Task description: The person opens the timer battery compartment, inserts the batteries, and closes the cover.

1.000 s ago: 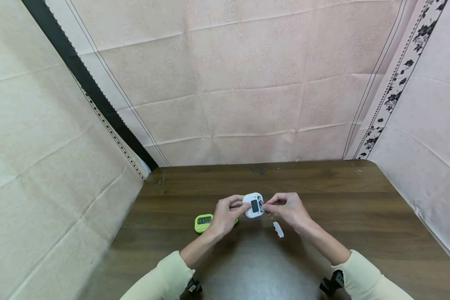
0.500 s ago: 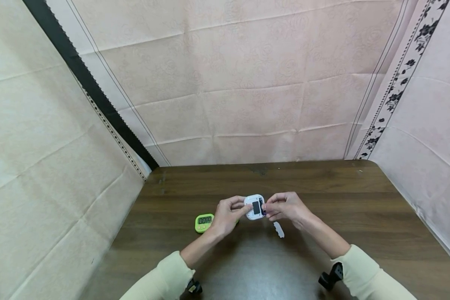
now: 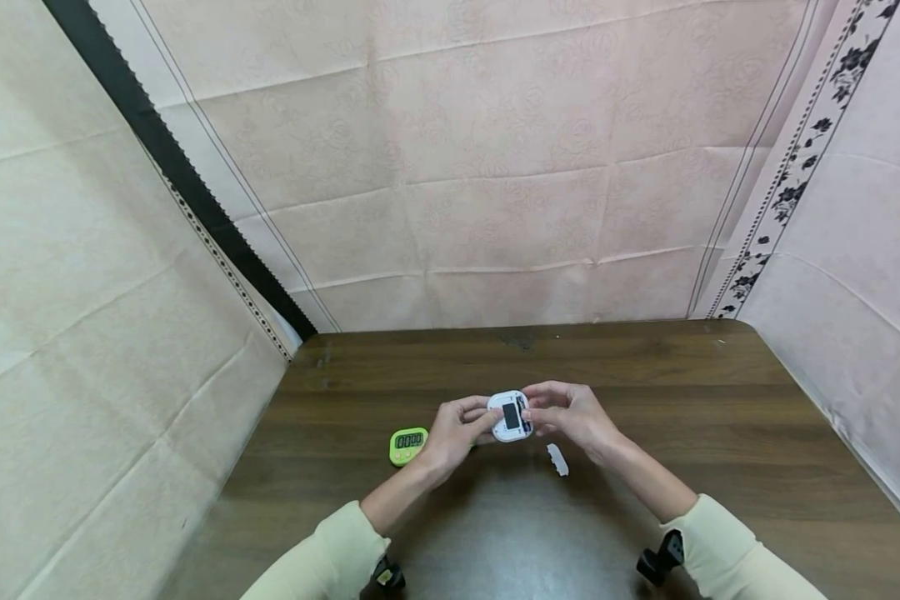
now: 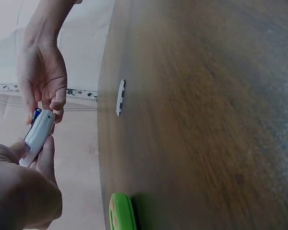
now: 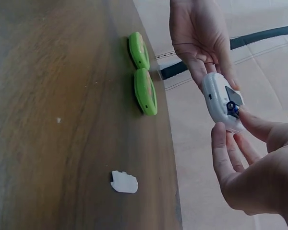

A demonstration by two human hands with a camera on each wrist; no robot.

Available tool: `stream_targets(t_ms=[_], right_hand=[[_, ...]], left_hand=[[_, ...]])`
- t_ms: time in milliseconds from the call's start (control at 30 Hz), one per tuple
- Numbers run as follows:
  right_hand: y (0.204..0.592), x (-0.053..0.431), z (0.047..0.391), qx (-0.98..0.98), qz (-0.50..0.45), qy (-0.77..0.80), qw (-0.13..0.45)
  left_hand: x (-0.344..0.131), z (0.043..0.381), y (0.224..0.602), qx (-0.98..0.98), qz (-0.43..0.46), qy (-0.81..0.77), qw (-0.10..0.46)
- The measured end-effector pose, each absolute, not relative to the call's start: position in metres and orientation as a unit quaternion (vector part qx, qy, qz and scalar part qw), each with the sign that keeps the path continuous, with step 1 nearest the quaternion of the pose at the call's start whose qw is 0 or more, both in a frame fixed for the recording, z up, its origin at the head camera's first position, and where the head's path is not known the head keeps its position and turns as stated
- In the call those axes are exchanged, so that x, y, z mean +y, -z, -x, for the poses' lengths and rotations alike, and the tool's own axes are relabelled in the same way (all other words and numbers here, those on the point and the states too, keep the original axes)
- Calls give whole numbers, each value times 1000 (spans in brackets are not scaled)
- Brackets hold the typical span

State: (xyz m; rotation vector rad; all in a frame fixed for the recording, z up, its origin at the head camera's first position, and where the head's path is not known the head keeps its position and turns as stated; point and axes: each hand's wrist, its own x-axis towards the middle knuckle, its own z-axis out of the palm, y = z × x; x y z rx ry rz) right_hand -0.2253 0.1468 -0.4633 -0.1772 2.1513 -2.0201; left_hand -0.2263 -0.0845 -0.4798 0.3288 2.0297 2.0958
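Note:
A white digital timer (image 3: pixel 506 417) is up off the table, its back with a dark rectangle and an uncovered battery slot facing up. My left hand (image 3: pixel 450 435) grips its left side between thumb and fingers. At the right side, my right hand (image 3: pixel 576 418) has its thumb on a small blue battery (image 5: pixel 232 109) at the slot, with fingers against the timer's edge and underside. Part of the battery hides under that thumb, so how deep it sits I cannot tell. A thin white battery cover (image 3: pixel 557 460) lies on the table below my right hand.
On the brown wooden table (image 3: pixel 645 367) lie two green timers (image 5: pixel 139 50), end to end in the right wrist view. In the head view one green timer (image 3: pixel 408 447) shows and my left hand mostly hides the other. Pale cloth (image 3: pixel 495 167) hangs around the table.
My right hand's fingers have shifted from pinching beside the timer to reaching round its far right edge, the thumb now over the slot. The timer has moved slightly; the cover has not.

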Motion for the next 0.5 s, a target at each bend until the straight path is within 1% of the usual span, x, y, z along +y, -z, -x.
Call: stream_targets(t_ms=[167,333,400,500], right_hand=[[467,147,222,736,93,667,70],[465,149,220,747,110,652,67],[464,151,220,758,134,635,62],[463,155,221,781,199,590,38]], left_hand=[[-85,228,482,671,-104,-724,121],[-86,230,482,665,-97,-728,136],[-87,230,481,665,-95,-727,139],[-88,231,481,665,-93,-727,144]])
